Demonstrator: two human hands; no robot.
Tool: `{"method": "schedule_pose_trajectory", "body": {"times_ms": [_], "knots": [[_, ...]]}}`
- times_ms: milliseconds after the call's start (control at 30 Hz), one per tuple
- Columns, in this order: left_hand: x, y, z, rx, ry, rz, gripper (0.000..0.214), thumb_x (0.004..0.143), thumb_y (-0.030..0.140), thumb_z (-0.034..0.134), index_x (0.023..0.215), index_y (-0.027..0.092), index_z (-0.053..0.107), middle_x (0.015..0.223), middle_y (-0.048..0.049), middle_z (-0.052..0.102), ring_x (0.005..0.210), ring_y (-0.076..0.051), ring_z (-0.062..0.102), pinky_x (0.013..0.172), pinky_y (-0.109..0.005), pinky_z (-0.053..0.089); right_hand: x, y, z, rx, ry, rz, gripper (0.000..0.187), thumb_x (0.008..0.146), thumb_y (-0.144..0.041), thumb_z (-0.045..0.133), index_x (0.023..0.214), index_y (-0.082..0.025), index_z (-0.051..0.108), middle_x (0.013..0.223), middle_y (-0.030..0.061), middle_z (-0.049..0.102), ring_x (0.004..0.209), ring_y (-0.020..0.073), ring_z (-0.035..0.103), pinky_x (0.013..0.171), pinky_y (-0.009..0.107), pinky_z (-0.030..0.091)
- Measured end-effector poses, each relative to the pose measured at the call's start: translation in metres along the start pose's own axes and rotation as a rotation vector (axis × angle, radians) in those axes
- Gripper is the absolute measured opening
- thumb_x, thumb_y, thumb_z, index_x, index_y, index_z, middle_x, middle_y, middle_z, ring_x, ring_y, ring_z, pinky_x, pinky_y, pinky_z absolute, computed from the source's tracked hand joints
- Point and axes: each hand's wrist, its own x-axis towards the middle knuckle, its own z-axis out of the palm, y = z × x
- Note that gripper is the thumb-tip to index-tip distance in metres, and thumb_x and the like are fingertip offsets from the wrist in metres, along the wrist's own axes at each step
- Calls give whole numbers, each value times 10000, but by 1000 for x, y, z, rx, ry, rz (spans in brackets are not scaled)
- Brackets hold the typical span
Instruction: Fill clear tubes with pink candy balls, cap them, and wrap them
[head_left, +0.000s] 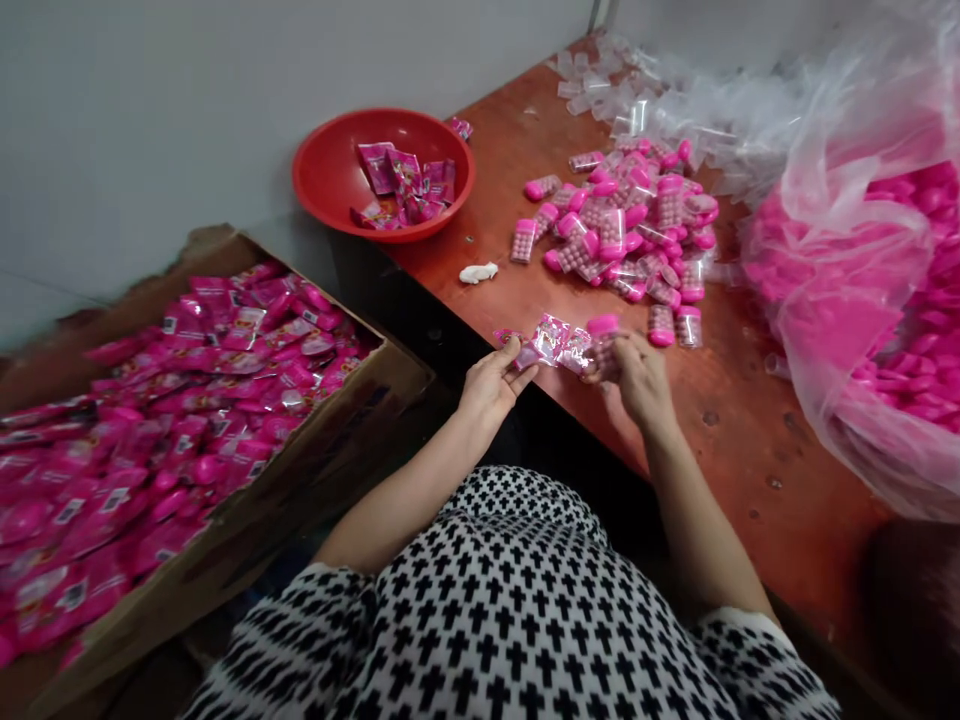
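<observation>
My left hand pinches the end of a pink printed plastic packet at the near edge of the reddish table. My right hand is closed on a small clear candy bottle with a pink cap, held at the packet's other end. A heap of the same pink-capped bottles lies on the table just beyond my hands.
A red bowl with several pink packets sits at the table's far left corner. A cardboard box full of filled pink packets stands at my left. A large clear bag of pink caps fills the right. Empty clear bottles lie at the back.
</observation>
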Motion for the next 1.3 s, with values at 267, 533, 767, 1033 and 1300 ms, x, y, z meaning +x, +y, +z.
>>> {"method": "schedule_pose_trajectory", "body": {"times_ms": [267,533,767,1033,1300], "knots": [[-8,-9,10,-97,-61,-28,78,749,156,698,786,110,646,745,-41,686,637,-112,649,661,-230,533,-63,10,60,303,-31,51,354,847,-504,511,1051,-217,484,794,-10,629,573,101,624,528,255,579],[-20,-15,12,97,-202,52,281,638,278,796,708,111,581,629,-5,629,545,-90,592,560,-210,480,-56,21,64,303,35,-29,331,878,-471,479,1103,-228,466,725,-35,597,538,95,602,485,232,556],[-18,-14,8,242,-372,96,377,543,332,839,702,119,571,597,16,592,494,-78,543,480,-201,430,-55,30,70,318,92,-138,311,892,-440,479,1127,-247,417,791,-25,598,554,93,601,479,233,541],[-12,-11,4,345,-423,67,344,567,350,818,644,97,598,547,-7,566,440,-89,516,389,-206,391,-52,32,72,399,49,-129,321,880,-451,497,1104,-257,375,709,-47,598,529,106,599,456,232,522],[-11,-12,4,473,-410,194,293,585,330,804,624,84,650,588,-26,610,510,-98,564,469,-217,464,-49,34,72,332,138,-180,327,866,-433,524,1091,-258,365,752,-39,609,562,98,610,502,233,534]]}}
